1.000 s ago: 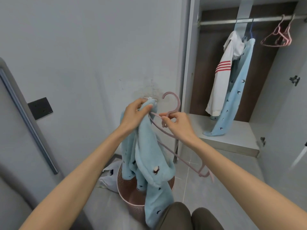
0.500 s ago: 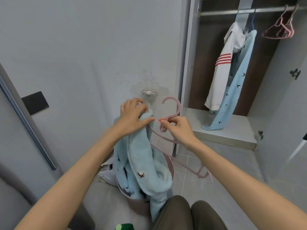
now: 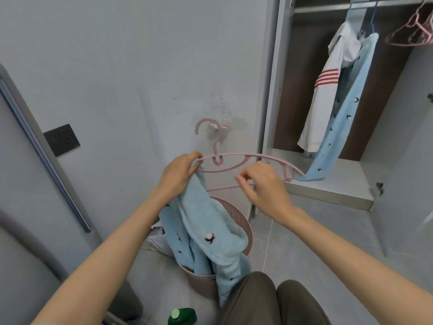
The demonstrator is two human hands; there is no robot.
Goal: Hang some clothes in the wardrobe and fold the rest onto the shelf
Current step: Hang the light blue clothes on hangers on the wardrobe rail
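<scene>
Now the pink hanger (image 3: 217, 157) sits level, where a second ago it hung steeply tilted with its long arm pointing down towards the floor; its hook stands upright in front of the small wall peg (image 3: 220, 129), and I cannot tell whether it rests on that peg or only passes before it. The left hand (image 3: 178, 178) has its fingers curled round the hanger's left end with a bunch of the blue garment (image 3: 210, 231) pinched against it. The right hand (image 3: 267, 191) has left the neck below the hook and now curls its fingertips at the lower bar, seemingly pinching it.

Most of the blue garment droops from the left hand down into the pink basket (image 3: 241, 219); none of it lies over the hanger's right arm, so the threading looks barely begun. With the hanger squared up, the right hand is free to draw fabric across, and that seems the step in hand.

Beyond, in the open wardrobe (image 3: 271, 90), a white striped top (image 3: 321, 109) and a blue piece (image 3: 344, 118) already hang from the rail (image 3: 328, 7) beside spare hangers (image 3: 407, 36); the shelf (image 3: 339, 181) shows no folded clothes.
</scene>
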